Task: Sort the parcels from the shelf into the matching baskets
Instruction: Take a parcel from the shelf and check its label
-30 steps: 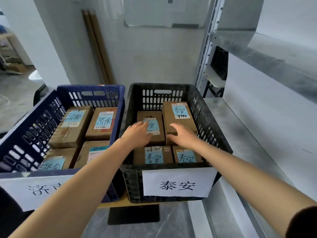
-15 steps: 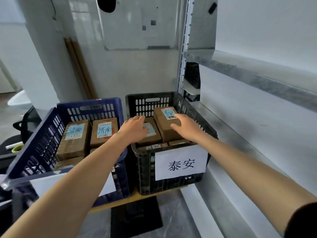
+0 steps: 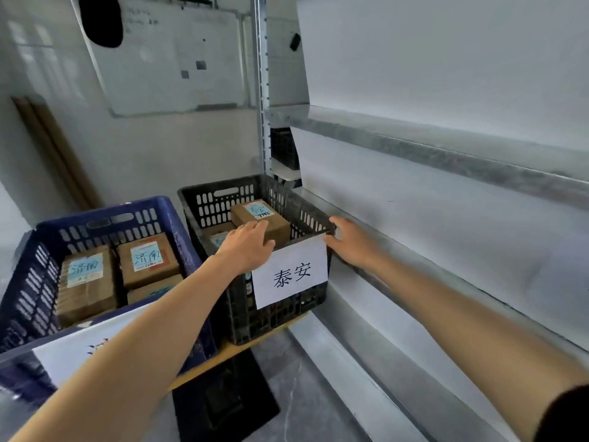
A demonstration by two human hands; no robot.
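A black basket [image 3: 204,199] bears a white paper label [image 3: 290,272] on its front. Inside lie brown parcels; the top one [image 3: 255,215] carries a blue handwritten sticker. To its left stands a blue basket [image 3: 105,215] holding several brown parcels [image 3: 146,260] with blue stickers. My left hand [image 3: 247,247] lies flat over the black basket's front rim, fingertips touching the top parcel, holding nothing. My right hand [image 3: 350,242] is outside the basket at its front right corner, fingers apart and empty, against the metal shelf [image 3: 446,154].
Both baskets sit on a wooden board [image 3: 271,333] above a grey floor. The grey shelf unit runs along the right, its upright post [image 3: 263,90] just behind the black basket. A whiteboard [image 3: 172,59] hangs on the back wall.
My right hand came off the parcels and out of the black basket to its right front corner. My left hand slid to the basket's front rim. The view rose and turned right.
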